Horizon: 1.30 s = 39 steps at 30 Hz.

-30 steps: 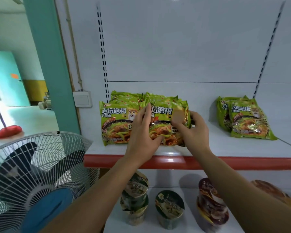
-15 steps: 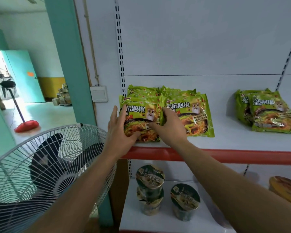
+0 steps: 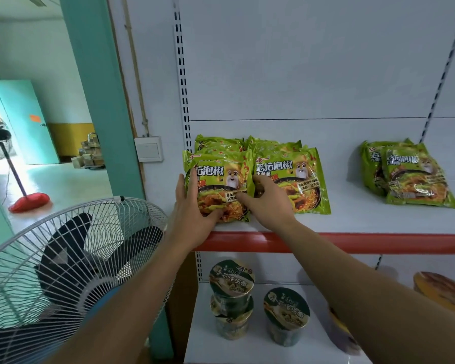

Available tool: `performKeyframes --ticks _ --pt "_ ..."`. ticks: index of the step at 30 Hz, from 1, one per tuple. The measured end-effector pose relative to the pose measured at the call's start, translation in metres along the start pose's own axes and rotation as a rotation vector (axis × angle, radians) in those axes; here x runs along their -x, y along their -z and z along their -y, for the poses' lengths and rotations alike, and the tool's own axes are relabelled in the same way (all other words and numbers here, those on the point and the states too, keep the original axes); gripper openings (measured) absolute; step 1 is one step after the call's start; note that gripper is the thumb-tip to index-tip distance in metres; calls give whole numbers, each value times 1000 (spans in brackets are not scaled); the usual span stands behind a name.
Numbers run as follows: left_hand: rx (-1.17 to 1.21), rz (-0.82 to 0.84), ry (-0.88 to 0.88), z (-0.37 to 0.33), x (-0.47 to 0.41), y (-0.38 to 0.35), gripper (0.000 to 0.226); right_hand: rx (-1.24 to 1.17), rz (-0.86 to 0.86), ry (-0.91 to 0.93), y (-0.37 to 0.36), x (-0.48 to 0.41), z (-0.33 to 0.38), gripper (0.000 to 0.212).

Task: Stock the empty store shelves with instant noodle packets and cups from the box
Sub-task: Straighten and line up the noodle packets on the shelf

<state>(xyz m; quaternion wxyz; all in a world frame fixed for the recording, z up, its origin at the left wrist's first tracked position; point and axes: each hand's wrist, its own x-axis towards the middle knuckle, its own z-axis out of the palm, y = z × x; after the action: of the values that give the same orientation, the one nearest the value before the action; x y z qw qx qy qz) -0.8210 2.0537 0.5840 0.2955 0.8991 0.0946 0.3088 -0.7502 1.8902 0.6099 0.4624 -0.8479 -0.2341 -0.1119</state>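
The fingers (image 3: pixel 181 187) of the left hand (image 3: pixel 195 208) are laid straight along the left edge of the front left packet (image 3: pixel 221 179), with the thumb across its lower front. The fingers (image 3: pixel 243 198) of the right hand (image 3: pixel 269 203) are curled at its right edge. Nearest, at 8 o'clock, a fan (image 3: pixel 63 258) is seen. At 6 o'clock, 3 noodle cups (image 3: pixel 231 298) are stood on the lower shelf (image 3: pixel 202 342), 2 of them stacked. The held packet is rested on the red-edged shelf (image 3: pixel 352 241), touching a second packet (image 3: pixel 292 179) at its 3 o'clock. Farther off, at 2 o'clock, 2 packets (image 3: pixel 415 177) are set well apart.
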Motion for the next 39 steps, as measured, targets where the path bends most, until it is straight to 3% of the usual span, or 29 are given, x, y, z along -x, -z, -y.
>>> performKeyframes --ticks 2,7,11,15,21,23,25,29,35,39 --pt "-1 8 9 1 0 0 108 15 7 0 -4 0 1 46" --pt "-27 -5 30 -1 -3 -1 109 -1 6 10 6 0 0 61" --pt "-101 -114 -35 -7 0 -5 110 -48 -23 18 12 0 -1 58" --pt "-9 -311 -194 -17 1 -2 85 -111 -76 -30 23 -6 1 44" --pt "210 -282 -318 -56 9 -1 40 -22 -178 -59 50 -18 0 25" --pt "341 -182 -279 -80 9 -6 26 44 -227 -80 71 -26 -5 24" --pt "464 20 -183 -108 7 -20 11 128 -270 -122 96 -32 -15 27" --pt "586 356 39 -160 7 -61 7 331 -301 -211 144 -31 -44 35" --pt "512 514 15 -217 5 -127 11 411 -370 -353 210 -22 -94 20" --pt "448 544 2 -257 -3 -172 14 421 -396 -422 255 -20 -133 21"
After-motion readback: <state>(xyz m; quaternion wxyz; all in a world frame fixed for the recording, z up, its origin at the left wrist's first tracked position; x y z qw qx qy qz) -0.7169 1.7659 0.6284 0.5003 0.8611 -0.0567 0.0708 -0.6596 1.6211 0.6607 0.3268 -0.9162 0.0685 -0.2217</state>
